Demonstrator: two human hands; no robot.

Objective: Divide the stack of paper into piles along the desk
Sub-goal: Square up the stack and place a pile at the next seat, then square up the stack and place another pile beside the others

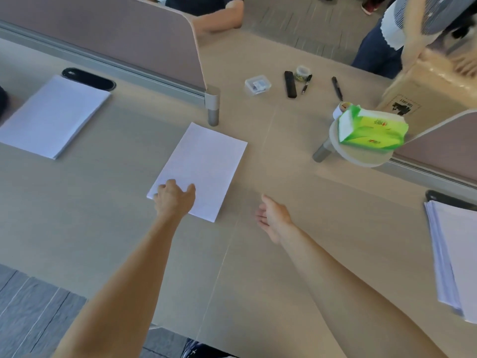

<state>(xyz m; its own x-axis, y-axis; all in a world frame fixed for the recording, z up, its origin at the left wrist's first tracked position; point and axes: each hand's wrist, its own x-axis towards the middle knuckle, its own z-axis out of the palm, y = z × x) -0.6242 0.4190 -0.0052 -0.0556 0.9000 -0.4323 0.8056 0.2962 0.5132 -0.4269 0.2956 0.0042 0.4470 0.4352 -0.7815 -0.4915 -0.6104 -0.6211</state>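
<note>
Three piles of white paper lie on the tan desk (pixel 271 254). The left pile (pixel 53 116) sits at the far left. The middle pile (pixel 204 161) lies in front of the partition post. The right pile (pixel 454 254), thicker and fanned at its edges, runs off the right edge of view. My left hand (pixel 174 198) rests on the near left corner of the middle pile, fingers spread and pressing down. My right hand (pixel 272 215) hovers over bare desk to the right of that pile, open, palm turned left, holding nothing.
A pink partition (pixel 116 34) with a grey post (pixel 213 107) stands behind the piles. A green tissue pack (pixel 371 130) sits on a round stand. Pens, a black remote (pixel 290 83), a clear plastic box (pixel 257 85) and a cardboard box (pixel 428 86) lie further back. People stand behind.
</note>
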